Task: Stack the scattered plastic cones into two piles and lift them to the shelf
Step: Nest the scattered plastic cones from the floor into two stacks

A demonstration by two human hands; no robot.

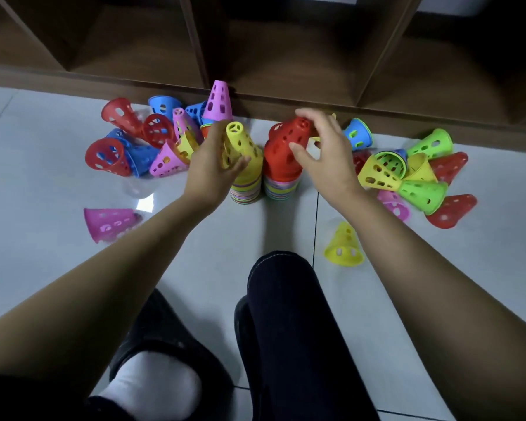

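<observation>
Shelf [286,56] stands empty behind two piles [246,189] on the floor [58,268]; loose cones [422,189] lie either side. Advice: seat each cone squarely, rims level. Left hand [213,168] grips a yellow cone [240,147]; right hand [325,147] clasps a red cone [286,141], both atop the piles.
</observation>
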